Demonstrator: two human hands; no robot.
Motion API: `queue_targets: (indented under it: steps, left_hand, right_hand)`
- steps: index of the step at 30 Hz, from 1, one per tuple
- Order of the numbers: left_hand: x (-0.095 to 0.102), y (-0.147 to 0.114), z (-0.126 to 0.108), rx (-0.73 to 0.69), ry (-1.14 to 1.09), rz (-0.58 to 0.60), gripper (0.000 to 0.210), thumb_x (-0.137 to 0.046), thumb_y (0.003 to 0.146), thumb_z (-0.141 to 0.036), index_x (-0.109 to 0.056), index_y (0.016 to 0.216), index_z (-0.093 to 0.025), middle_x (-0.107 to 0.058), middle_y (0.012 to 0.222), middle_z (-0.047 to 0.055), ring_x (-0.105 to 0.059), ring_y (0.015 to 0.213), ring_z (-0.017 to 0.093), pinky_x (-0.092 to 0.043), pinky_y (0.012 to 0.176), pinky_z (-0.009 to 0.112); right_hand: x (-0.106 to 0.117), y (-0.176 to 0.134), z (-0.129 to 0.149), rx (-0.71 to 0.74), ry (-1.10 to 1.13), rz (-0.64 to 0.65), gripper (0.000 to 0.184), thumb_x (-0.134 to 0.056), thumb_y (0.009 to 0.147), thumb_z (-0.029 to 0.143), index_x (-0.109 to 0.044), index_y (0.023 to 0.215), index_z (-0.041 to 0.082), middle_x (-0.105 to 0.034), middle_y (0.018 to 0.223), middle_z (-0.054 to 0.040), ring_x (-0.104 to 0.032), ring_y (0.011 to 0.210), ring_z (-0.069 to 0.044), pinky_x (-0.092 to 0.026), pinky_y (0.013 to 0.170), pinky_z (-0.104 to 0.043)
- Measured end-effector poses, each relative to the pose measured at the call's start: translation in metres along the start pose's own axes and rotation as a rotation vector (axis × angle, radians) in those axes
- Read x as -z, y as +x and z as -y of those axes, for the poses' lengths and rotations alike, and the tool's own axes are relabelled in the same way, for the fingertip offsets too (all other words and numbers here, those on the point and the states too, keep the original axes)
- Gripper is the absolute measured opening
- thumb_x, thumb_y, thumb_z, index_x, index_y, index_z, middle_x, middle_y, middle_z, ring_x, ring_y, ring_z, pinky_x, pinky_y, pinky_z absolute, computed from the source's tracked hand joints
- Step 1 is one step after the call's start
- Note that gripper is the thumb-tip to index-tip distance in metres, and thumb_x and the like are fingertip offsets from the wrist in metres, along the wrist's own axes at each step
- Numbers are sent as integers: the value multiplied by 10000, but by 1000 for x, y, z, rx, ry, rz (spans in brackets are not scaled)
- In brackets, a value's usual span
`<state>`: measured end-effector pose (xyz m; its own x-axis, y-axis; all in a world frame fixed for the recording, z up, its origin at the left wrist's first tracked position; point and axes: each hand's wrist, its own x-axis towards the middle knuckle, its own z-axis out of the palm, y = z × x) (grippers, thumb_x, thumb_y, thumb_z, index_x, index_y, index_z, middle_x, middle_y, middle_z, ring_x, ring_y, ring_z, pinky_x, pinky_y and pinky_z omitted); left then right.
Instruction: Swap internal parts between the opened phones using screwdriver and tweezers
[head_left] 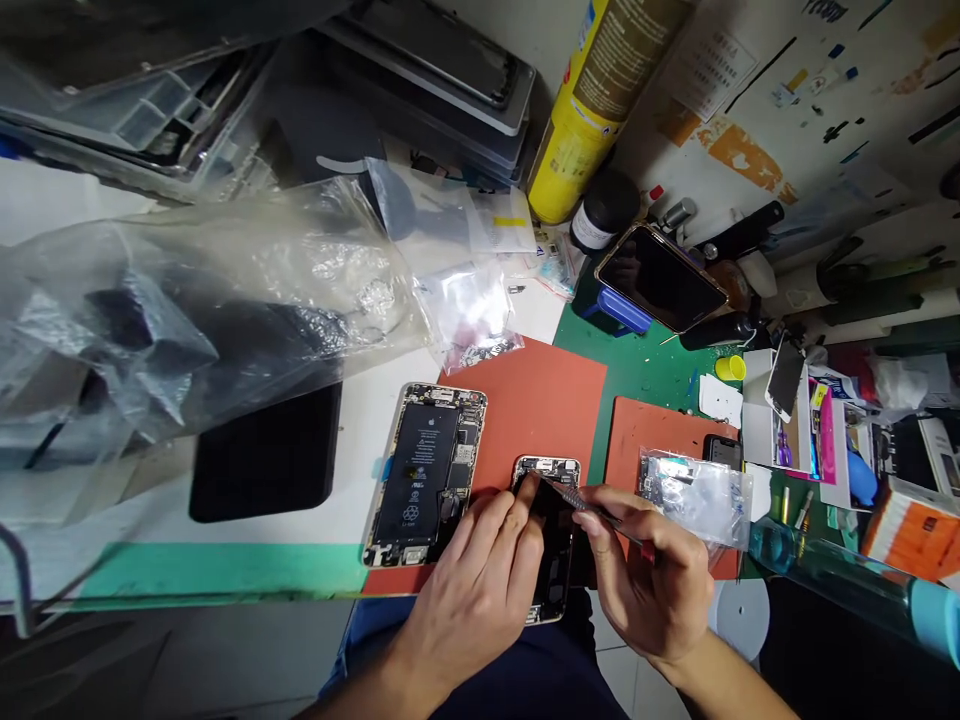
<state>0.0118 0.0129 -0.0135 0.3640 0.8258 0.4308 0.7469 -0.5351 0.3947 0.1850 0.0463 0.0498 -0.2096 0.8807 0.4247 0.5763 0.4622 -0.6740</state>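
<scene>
My left hand (480, 570) lies over the left side of an opened phone (553, 570), its fingers curled and the index fingertip pressing near the phone's top end. The thumb is hidden. A pair of grey tweezers (568, 494) is pinched in my right hand (652, 565), pointing left at the upper part of that phone, by my left index finger. What the tips touch is too small to tell. To the left lies a larger opened phone (417, 470) with its black battery and circuit boards showing. Both phones are on an orange-red mat (540, 400) near the table edge.
A black phone-sized slab (262, 460) and a large plastic bag (300, 280) lie left. Behind stand a yellow spray can (577, 140) and a phone on a blue stand (664, 278). Right are a clear bag of parts (694, 500) and a blue bottle (847, 575).
</scene>
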Motion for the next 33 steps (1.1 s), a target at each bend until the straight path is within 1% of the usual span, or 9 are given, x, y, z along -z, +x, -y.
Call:
queue_targets:
  steps: [3, 9, 13, 19, 22, 25, 27, 30, 33]
  left_hand:
    - [0, 0, 0, 3, 0, 2, 238, -510, 994, -21, -730, 1084, -19, -767, 1267, 243, -687, 1119, 361, -536, 1015, 505]
    - [1, 1, 0, -2, 17, 2, 254, -498, 993, -26, -739, 1071, -27, -781, 1235, 227, -701, 1102, 353, -550, 994, 493]
    - [2, 2, 0, 6, 16, -9, 272, -479, 1004, -24, -742, 1070, -40, -791, 1209, 207, -703, 1109, 343, -553, 990, 479]
    - [1, 3, 1, 15, -3, -26, 287, -458, 1012, -16, -736, 1078, -33, -793, 1155, 194, -697, 1105, 332, -538, 1004, 473]
    - [0, 1, 0, 18, -7, -39, 289, -450, 1014, -13, -732, 1069, -40, -794, 1105, 183, -692, 1102, 332, -532, 997, 473]
    - [0, -1, -1, 22, -6, -45, 289, -448, 1016, -18, -731, 1068, -44, -794, 1091, 181, -691, 1109, 336, -533, 987, 476]
    - [0, -1, -1, 25, -8, -41, 290, -449, 1017, -24, -734, 1069, -47, -795, 1103, 185, -693, 1117, 337, -537, 984, 477]
    - [0, -1, 0, 23, 4, -31, 284, -466, 1012, -33, -738, 1098, -39, -792, 1191, 202, -695, 1134, 336, -545, 988, 472]
    - [-1, -1, 0, 15, 18, -52, 290, -473, 995, -21, -735, 1119, -21, -785, 1235, 220, -697, 1131, 340, -549, 1000, 480]
  right_hand:
    - [-2, 3, 0, 11, -33, 7, 306, -696, 949, -47, -568, 1089, 194, -823, 982, -106, -853, 865, -197, -708, 718, -230]
    - [-2, 6, 0, -10, -32, 34, 335, -697, 933, -63, -560, 1056, 217, -838, 1022, -90, -860, 882, -193, -713, 755, -223]
    - [-1, 9, -1, -2, -61, 43, 329, -706, 931, -54, -572, 1065, 214, -845, 1003, -86, -862, 857, -195, -711, 723, -208]
    - [-1, 8, -1, 15, -57, 44, 341, -700, 912, -79, -569, 1086, 183, -839, 997, -110, -864, 871, -196, -698, 742, -185]
    - [-2, 10, 0, 9, -58, 55, 330, -693, 924, -72, -566, 1072, 195, -841, 1003, -96, -863, 867, -192, -700, 734, -190]
    - [-3, 15, 2, 6, -78, 72, 293, -701, 957, -28, -567, 1041, 218, -846, 990, -71, -859, 820, -186, -702, 691, -198]
    - [-4, 19, 3, 31, -115, 75, 257, -705, 982, 4, -579, 1034, 222, -851, 974, -61, -851, 767, -178, -704, 674, -205]
    - [-4, 24, 3, 102, -224, 88, 199, -729, 997, 48, -633, 1073, 206, -849, 908, -50, -822, 679, -167, -700, 640, -225]
    - [-3, 27, 1, 218, -333, 108, 274, -787, 964, 70, -669, 1182, 186, -812, 802, -16, -762, 610, -163, -662, 558, -264]
